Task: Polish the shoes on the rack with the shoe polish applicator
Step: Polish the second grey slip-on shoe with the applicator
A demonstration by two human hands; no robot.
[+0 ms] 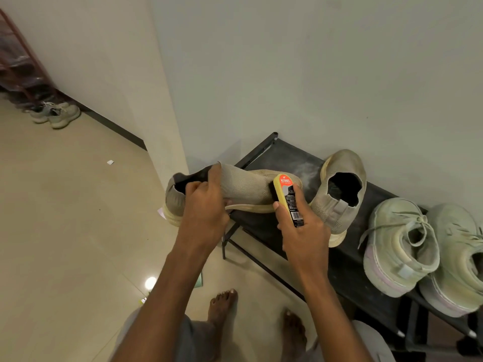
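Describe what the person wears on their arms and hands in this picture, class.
Nothing is worn: the left hand and right hand are bare, with no gloves, rings, watch or bracelets visible. Both forearms are bare too, with no sleeves in view down to the picture's bottom edge.

Pale walls [313, 74] meeting at a projecting corner in the centre, glossy beige tiled floor [65, 218] at left, dark skirting [112, 124], light reflection [150, 282] at the bottom

I see knit cloth shoe [243, 188], glossy plastic applicator [288, 199], matt dusty dark rack [285, 155], glossy floor tiles [65, 231].
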